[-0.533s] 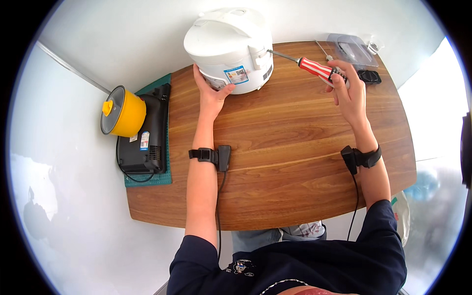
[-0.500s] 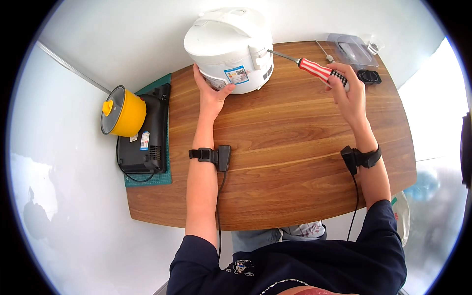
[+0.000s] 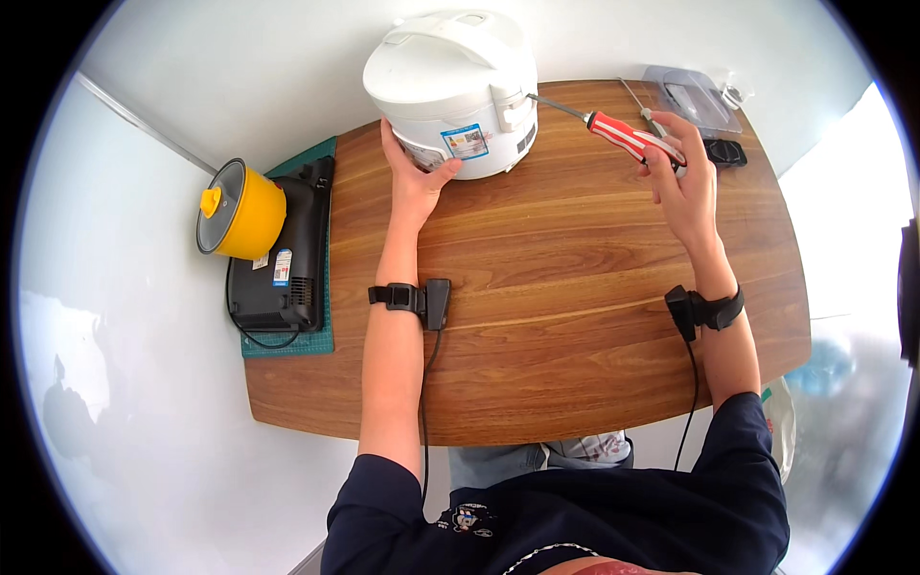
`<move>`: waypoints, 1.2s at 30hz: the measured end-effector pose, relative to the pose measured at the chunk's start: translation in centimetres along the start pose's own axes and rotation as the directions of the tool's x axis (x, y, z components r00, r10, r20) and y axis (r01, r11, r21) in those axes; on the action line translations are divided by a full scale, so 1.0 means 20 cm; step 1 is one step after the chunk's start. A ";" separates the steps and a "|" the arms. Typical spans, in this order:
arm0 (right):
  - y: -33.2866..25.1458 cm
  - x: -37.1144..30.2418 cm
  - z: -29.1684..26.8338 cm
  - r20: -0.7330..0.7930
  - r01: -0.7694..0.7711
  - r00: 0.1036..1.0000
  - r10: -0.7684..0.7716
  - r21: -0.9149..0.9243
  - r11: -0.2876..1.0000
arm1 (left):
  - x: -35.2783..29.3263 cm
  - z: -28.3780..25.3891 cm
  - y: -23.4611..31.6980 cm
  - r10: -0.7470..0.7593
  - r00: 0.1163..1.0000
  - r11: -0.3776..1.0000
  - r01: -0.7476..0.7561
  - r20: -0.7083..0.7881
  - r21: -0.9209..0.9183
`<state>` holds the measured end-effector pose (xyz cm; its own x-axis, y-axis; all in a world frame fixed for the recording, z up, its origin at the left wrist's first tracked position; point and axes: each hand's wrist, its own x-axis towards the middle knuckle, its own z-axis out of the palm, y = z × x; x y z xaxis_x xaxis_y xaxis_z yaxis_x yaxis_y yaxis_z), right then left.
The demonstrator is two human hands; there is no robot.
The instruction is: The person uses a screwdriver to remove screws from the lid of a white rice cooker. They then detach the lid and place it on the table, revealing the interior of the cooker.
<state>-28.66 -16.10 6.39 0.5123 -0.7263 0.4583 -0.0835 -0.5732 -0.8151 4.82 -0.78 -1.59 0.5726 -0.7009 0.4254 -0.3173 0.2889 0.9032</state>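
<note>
A white rice cooker (image 3: 436, 81) with its lid down stands at the far middle of the table. My left hand (image 3: 419, 182) presses against its near left side, thumb and fingers spread around the lower body. In my right hand (image 3: 685, 177) is a screwdriver (image 3: 621, 134) with a red and white handle, gripped between thumb and fingers. Its metal shaft points left, and the tip meets the white latch or hinge piece on the cooker's right side. Whether the tip sits inside a gap there is too small to tell.
At the left, a yellow pot (image 3: 257, 216) with a lid rests on a black portable stove (image 3: 278, 297) over a green mat (image 3: 326, 340). At the far right lie a clear plastic case (image 3: 704, 105) and a small black object (image 3: 725, 152). The wooden table (image 3: 556, 316) meets white walls.
The screwdriver's handle has turned in my right hand, and its red and white side now shows more. The rice cooker appears slightly farther right and up. My left hand keeps its hold.
</note>
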 end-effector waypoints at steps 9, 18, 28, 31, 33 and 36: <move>0.08 0.02 0.04 -0.106 0.345 0.931 -0.351 -0.073 0.936 | 0.01 0.00 -0.02 0.003 1.000 1.000 -0.003 0.005 -0.009; 0.04 0.00 0.01 -0.062 0.107 0.993 -0.105 0.018 0.994 | 0.01 0.00 -0.01 0.002 1.000 1.000 -0.002 0.007 -0.026; -0.05 0.01 -0.01 -0.032 -0.040 0.999 0.040 0.005 0.999 | 0.00 0.00 -0.01 -0.024 1.000 0.999 0.024 0.008 -0.031; -0.02 -0.02 0.01 -0.063 0.084 0.994 -0.086 -0.025 0.996 | 0.00 0.00 0.00 -0.026 1.000 0.999 0.026 0.010 -0.036; 0.02 0.01 0.01 -0.083 0.315 0.941 -0.329 -0.143 0.938 | 0.00 0.00 0.00 -0.027 1.000 0.999 0.027 0.012 -0.024; 0.03 0.04 0.02 -0.083 0.430 0.885 -0.458 -0.228 0.873 | 0.00 0.00 0.00 -0.022 1.000 0.999 0.023 0.013 -0.029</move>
<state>-27.98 -16.78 6.10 0.4204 -0.4119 0.8085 -0.0474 -0.8998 -0.4337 4.84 -0.81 -1.66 0.5693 -0.7159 0.4043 -0.2820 0.2919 0.9139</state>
